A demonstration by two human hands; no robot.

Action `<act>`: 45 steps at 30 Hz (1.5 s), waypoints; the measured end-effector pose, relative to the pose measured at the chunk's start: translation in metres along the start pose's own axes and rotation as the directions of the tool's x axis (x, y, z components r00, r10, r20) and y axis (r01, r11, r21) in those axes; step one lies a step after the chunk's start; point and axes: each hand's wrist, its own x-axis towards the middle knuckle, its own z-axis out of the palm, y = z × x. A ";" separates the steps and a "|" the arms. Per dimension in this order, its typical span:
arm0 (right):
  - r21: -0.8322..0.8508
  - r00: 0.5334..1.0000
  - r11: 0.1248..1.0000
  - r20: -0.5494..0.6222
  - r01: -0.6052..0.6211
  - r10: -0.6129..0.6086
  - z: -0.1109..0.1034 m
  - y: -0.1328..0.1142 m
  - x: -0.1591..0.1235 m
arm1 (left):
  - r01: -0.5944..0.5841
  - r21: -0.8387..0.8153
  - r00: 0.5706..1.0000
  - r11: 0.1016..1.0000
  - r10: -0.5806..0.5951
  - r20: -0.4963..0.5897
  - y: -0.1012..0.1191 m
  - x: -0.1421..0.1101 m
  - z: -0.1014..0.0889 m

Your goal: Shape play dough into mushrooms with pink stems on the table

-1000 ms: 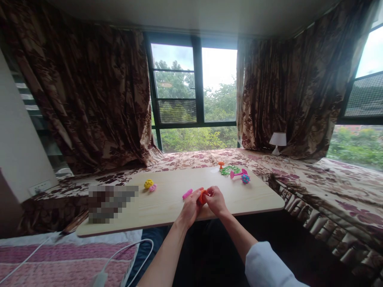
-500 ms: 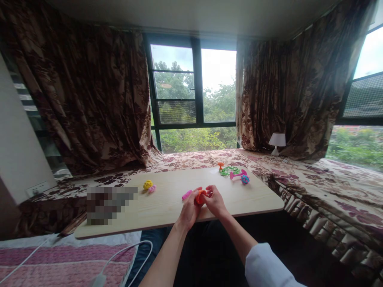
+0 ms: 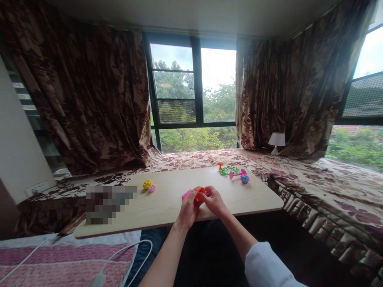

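Note:
Between my two hands is an orange, hollow, cup-like piece point(image 3: 200, 194), held low over the near part of the table. My left hand point(image 3: 188, 209) wraps round its left side. My right hand point(image 3: 214, 200) grips it from the right, with the thumb at its opening and the fingers curled. Whether anything sits inside the piece is hidden. Just left of it lies a pink piece point(image 3: 186, 194), partly behind my left hand.
On the light wooden table point(image 3: 167, 207) lie a yellow bumpy piece point(image 3: 147, 184) and a light pink one point(image 3: 151, 188). At the back right are an orange knob point(image 3: 220, 165), a green string point(image 3: 228, 170), a pink rod point(image 3: 238, 174) and a blue studded ball point(image 3: 244, 179).
My right fingers have shifted slightly and curl closer round the orange piece, whose opening is tipped a little differently. The left hand stays around it, and the other things lie where they were.

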 end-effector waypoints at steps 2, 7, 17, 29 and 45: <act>-0.003 1.000 1.000 0.027 0.008 -0.008 0.000 0.001 0.000 | 0.002 -0.013 1.000 1.000 -0.002 -0.001 -0.001 0.000 0.000; -0.020 0.999 1.000 0.038 0.004 -0.003 0.003 0.006 0.000 | 0.053 -0.040 0.998 0.998 -0.051 0.031 0.000 0.000 -0.003; 0.019 0.997 1.000 0.075 0.018 -0.019 0.003 0.005 -0.001 | 0.102 -0.086 0.993 0.991 -0.096 0.072 0.004 0.000 -0.005; -0.021 0.995 1.000 0.101 0.015 -0.013 0.003 0.005 0.001 | 0.103 -0.069 0.994 0.992 -0.099 0.055 -0.003 0.002 -0.005; -0.050 0.990 0.997 0.132 0.065 -0.058 0.000 0.001 -0.001 | 0.087 -0.133 0.996 0.987 -0.083 0.038 -0.002 0.001 -0.007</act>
